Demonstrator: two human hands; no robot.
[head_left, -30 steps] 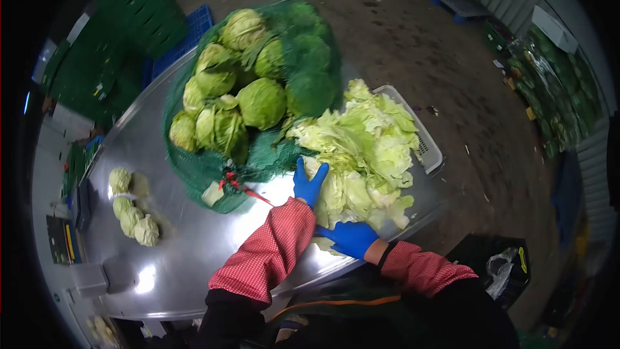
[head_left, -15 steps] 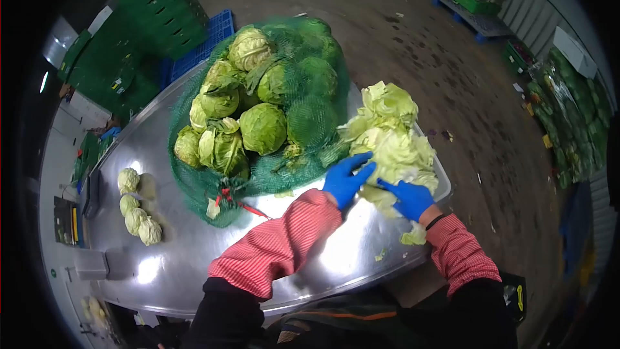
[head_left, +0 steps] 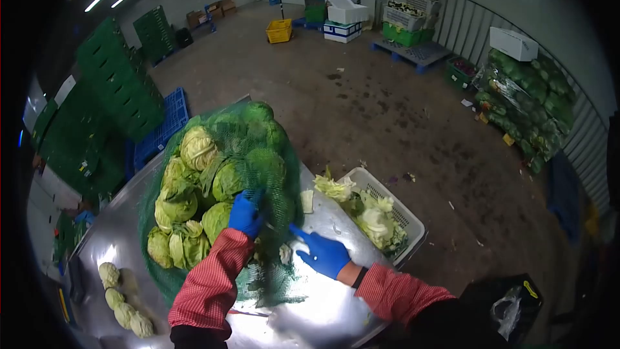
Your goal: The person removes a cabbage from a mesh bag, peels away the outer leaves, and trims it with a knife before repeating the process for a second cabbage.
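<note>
A green mesh sack [head_left: 289, 181] full of cabbages [head_left: 199, 148] lies open on the steel table [head_left: 326, 304]. My left hand [head_left: 246, 214], in a blue glove, is closed at the sack's right part, gripping the mesh beside a cabbage. To its right, my right hand [head_left: 322, 253], also gloved, has its fingers apart, the index finger pointing at the mesh. Loose leaves [head_left: 376, 220] fill part of a white basket [head_left: 413, 223] at the table's right side. Several small trimmed cabbages [head_left: 124, 315] stand in a row at the table's left.
Green crates [head_left: 119, 77] are stacked on a blue pallet [head_left: 169, 119] at the back left. A yellow crate [head_left: 279, 31] sits on the floor. Filled green sacks [head_left: 526, 100] stand by the right wall. A black bin [head_left: 504, 310] is at the lower right.
The view has tilted up and turned right. Both hands have left the leaf pile and moved to the sack; the left has closed on the mesh. The leaves now lie in the basket.
</note>
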